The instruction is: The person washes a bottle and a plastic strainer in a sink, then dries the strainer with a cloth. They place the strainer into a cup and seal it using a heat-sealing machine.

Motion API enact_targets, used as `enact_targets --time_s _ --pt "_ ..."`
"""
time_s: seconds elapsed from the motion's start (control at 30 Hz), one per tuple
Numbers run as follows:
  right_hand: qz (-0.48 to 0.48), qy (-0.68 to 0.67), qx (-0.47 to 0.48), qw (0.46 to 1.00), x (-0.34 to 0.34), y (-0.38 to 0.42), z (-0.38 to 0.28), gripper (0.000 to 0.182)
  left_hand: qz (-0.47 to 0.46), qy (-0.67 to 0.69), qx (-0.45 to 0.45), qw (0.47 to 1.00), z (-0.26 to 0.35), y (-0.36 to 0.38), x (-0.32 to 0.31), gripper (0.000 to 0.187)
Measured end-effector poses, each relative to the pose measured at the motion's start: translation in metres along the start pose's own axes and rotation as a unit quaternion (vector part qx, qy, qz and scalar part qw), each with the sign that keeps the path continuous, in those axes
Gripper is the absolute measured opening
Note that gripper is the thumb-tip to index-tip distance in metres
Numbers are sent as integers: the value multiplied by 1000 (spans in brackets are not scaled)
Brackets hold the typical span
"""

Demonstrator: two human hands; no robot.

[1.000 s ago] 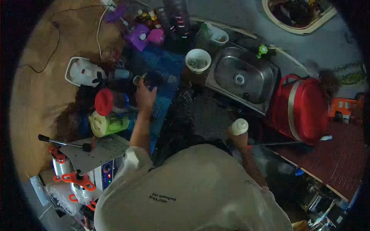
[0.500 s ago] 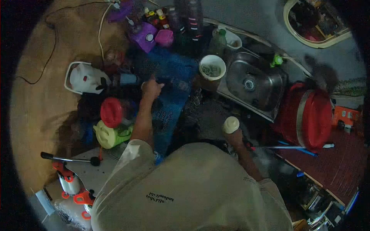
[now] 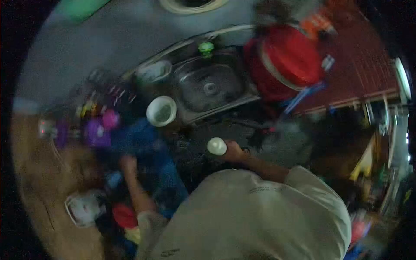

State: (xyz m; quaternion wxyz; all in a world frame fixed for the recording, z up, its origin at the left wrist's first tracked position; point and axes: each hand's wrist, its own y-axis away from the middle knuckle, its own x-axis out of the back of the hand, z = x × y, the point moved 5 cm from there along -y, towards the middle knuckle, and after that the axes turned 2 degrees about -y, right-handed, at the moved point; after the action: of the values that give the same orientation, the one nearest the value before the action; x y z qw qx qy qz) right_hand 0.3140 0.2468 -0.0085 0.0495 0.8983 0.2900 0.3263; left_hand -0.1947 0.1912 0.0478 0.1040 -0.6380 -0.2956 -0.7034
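My right hand (image 3: pixel 235 151) is wrapped round a cream-coloured round container (image 3: pixel 216 146), seen from above with a knob-like top; its exact kind does not show. It is held in front of my shirt, over a dark floor area. My left hand (image 3: pixel 128 164) is over the blue printed mat (image 3: pixel 149 149), at its left part. Motion smears its fingers, and nothing can be made out in them. A white bowl or tub (image 3: pixel 161 111) with something pale inside stands between the mat and the steel sink (image 3: pixel 190 115).
A large red lidded container (image 3: pixel 294 56) is right of the sink, with a green tap fitting (image 3: pixel 206 48) behind the sink. Purple (image 3: pixel 97 132) and pink (image 3: pixel 110 118) things and bottles stand at left. A white kettle-like appliance (image 3: pixel 84 209) and a red lid (image 3: pixel 124 216) are lower left.
My view has swung to the right, so the sink and red container now lie further left. The cream container stays in my right hand. My left hand remains over the mat, now blurred.
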Motion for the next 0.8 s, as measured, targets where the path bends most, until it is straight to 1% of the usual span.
enact_targets --time_s 0.03,0.1,0.13,0.17,0.2,0.23,0.27,0.3,0.33,0.37,0.4,0.43,0.5,0.53,0.57,0.6,0.63,0.67,0.7,0.77,0.8 --pt "46 -11 -28 998 16 12 5 73 10 -42 -30 999 -14 -20 -21 24" --pt "28 -98 -19 995 46 40 -7 74 -8 -178 -138 974 -56 -67 -78 25" --pt "38 -99 -64 992 60 56 -3 74 -36 -260 -208 942 -80 -93 -107 26" --pt "49 -100 -108 988 73 73 0 74 -34 -268 -198 942 -58 -79 -82 27" --pt "70 -99 -114 986 86 93 9 74 -32 -275 -186 943 -40 -63 -58 28" --pt "89 -95 -118 984 97 113 19 73 -9 -501 -260 826 -52 -64 -81 30" --pt "113 -103 -121 981 107 133 29 73 20 -693 -305 653 -57 -70 -102 31" --pt "148 -120 -137 972 116 155 41 71 0 -615 -266 742 -47 -63 -78 31" --pt "182 -137 -152 962 125 178 54 69 0 -517 -208 830 -30 -53 -52 31" --pt "212 -152 -168 951 133 193 73 67 16 -448 -156 880 -18 -48 -37 31" --pt "252 -145 -177 940 129 212 104 61 37 -406 -120 905 -7 -39 -19 31" --pt "267 -148 -177 936 141 235 118 61 57 -378 -95 919 9 -30 -2 31" --pt "316 -179 -210 908 166 286 139 57 91 -317 -54 943 52 -5 39 31" --pt "325 -220 -214 895 191 317 129 54 104 -292 -46 950 75 10 57 31" --pt "335 -218 -214 891 199 338 152 54 112 -267 -43 956 104 27 73 31" --pt "358 -204 -209 887 200 361 181 59 114 -247 -44 961 135 44 86 30" --pt "380 -189 -204 882 203 383 204 64 117 -222 -55 967 166 63 98 30" --pt "376 -171 -244 878 210 409 223 61 110 -197 -66 972 202 85 108 31" --pt "384 -172 -251 872 218 436 237 61 102 -174 -87 975 238 106 113 31" --pt "396 -227 -299 838 242 491 259 56 74 -129 -140 979 315 146 116 31" --pt "439 -172 -278 837 259 518 254 53 56 -106 -171 978 356 166 109 31"
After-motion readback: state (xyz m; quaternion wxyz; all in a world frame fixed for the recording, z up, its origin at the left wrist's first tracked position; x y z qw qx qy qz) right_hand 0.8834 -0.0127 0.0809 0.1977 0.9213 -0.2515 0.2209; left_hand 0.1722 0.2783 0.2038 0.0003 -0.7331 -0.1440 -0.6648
